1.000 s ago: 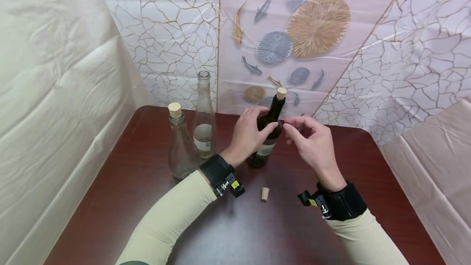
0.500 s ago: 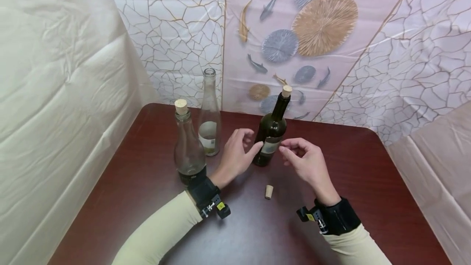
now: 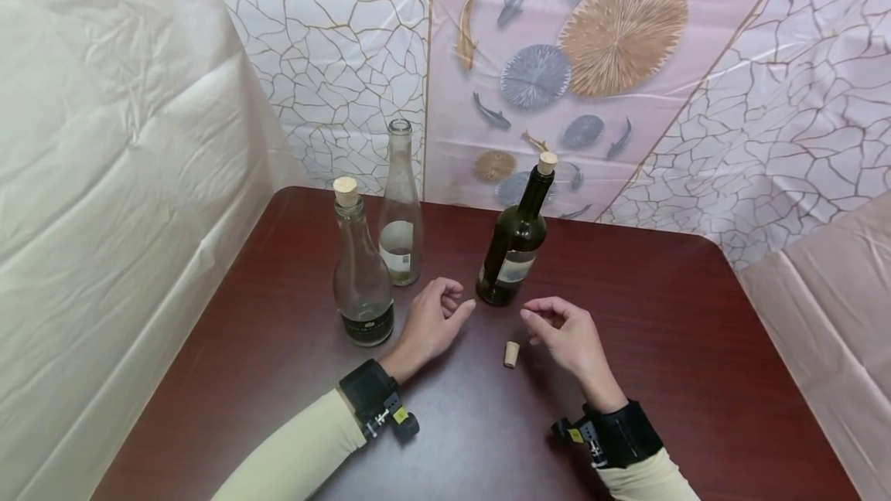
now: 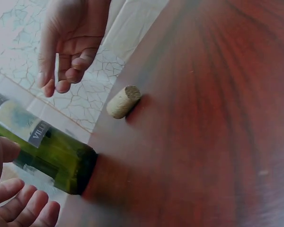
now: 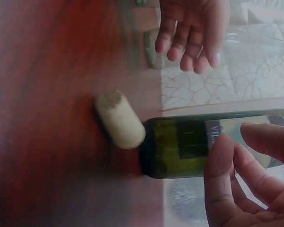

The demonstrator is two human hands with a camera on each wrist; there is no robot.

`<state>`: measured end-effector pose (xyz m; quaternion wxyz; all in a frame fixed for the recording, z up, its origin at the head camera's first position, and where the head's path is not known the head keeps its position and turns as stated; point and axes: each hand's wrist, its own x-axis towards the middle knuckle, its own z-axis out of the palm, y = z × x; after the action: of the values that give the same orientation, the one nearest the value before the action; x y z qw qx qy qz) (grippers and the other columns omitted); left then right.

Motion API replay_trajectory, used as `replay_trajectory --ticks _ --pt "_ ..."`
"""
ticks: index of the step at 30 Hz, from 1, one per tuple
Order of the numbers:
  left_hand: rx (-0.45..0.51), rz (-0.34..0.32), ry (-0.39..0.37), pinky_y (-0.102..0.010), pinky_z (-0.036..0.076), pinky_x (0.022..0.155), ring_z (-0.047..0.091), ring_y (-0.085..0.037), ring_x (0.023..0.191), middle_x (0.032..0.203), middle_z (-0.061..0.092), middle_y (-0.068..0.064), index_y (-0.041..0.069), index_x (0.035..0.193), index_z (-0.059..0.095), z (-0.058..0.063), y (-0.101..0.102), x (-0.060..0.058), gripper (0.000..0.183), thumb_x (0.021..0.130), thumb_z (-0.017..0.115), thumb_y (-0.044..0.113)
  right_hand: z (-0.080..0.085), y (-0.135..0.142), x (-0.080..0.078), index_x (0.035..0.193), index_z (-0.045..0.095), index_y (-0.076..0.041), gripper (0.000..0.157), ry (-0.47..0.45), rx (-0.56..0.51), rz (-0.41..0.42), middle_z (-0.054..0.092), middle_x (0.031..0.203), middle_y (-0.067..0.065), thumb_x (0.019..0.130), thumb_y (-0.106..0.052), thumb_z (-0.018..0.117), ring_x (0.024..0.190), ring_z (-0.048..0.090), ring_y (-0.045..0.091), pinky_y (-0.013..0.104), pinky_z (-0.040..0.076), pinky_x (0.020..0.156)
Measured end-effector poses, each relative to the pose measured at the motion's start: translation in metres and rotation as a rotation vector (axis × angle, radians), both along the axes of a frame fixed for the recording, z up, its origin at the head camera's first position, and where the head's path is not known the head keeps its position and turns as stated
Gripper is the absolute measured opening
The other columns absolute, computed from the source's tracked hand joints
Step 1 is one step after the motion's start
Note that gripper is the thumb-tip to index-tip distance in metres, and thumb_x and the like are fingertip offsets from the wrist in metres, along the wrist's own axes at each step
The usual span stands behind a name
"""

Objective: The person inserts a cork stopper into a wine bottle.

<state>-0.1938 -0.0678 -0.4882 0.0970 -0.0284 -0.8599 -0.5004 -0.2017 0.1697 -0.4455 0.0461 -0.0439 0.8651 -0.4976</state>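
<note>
A dark green wine bottle (image 3: 500, 253) stands upright with a cork (image 3: 547, 163) in its mouth. In front of it a loose tapered cork (image 3: 511, 355) sits on the table. My left hand (image 3: 428, 327) is left of that cork, fingers loosely bent, holding nothing. On the cork's other side my right hand (image 3: 567, 339) hovers close by, thumb and fingers curved toward each other with a gap between them. The right wrist view shows the loose cork (image 5: 121, 119) larger, near the bottle's base, with nothing between the right fingers (image 5: 221, 156).
To the left stands a clear, wide-bottomed bottle (image 3: 363, 284) with a cork (image 3: 345, 192) in its neck. Behind it is a taller clear bottle (image 3: 400, 207) with an uncorked mouth. Patterned cloth (image 3: 334, 60) hangs behind the dark red table (image 3: 661, 315).
Left hand has left the green bottle's shoulder and moved down toward me and left. Right hand has dropped from beside the bottle toward the loose cork. Bottles and corks stay put.
</note>
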Motion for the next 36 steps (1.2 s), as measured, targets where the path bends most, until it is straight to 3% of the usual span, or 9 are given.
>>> replay_trajectory --ticks 9,16,24,36 --pt "0.072 0.045 -0.068 -0.026 0.055 0.079 0.067 -0.012 0.086 0.103 0.074 -0.004 0.009 0.112 0.068 -0.008 -0.004 0.001 0.024 0.096 0.075 0.026 -0.011 -0.002 0.002 0.114 0.074 -0.003 0.023 -0.076 -0.019 0.025 0.076 0.095 0.017 0.098 -0.019 0.074 0.070 0.073 0.018 0.035 0.063 0.067" --pt "0.078 0.041 -0.084 -0.026 0.055 0.079 0.067 -0.011 0.084 0.101 0.075 -0.004 0.010 0.111 0.068 -0.010 -0.004 0.001 0.023 0.096 0.075 0.028 -0.013 -0.004 -0.002 0.109 0.076 -0.007 0.019 -0.070 0.146 0.091 0.077 0.087 0.010 0.097 -0.021 0.076 0.065 0.072 0.022 0.032 0.058 0.060" --pt "0.062 0.032 -0.113 -0.028 0.055 0.079 0.066 -0.010 0.084 0.100 0.074 -0.002 0.012 0.110 0.068 -0.012 -0.002 0.003 0.022 0.097 0.074 0.029 -0.018 -0.010 -0.001 0.101 0.076 -0.008 0.010 -0.036 0.334 0.198 0.074 0.087 0.004 0.093 -0.015 0.077 0.060 0.065 0.011 0.028 0.053 0.058" --pt "0.040 0.019 -0.124 -0.025 0.053 0.076 0.065 -0.007 0.081 0.096 0.074 0.000 0.012 0.108 0.069 -0.015 0.002 0.007 0.022 0.097 0.074 0.031 -0.024 -0.013 0.003 0.097 0.078 -0.010 0.005 -0.100 0.353 0.188 0.076 0.082 0.001 0.097 -0.013 0.073 0.065 0.070 0.013 0.028 0.055 0.060"
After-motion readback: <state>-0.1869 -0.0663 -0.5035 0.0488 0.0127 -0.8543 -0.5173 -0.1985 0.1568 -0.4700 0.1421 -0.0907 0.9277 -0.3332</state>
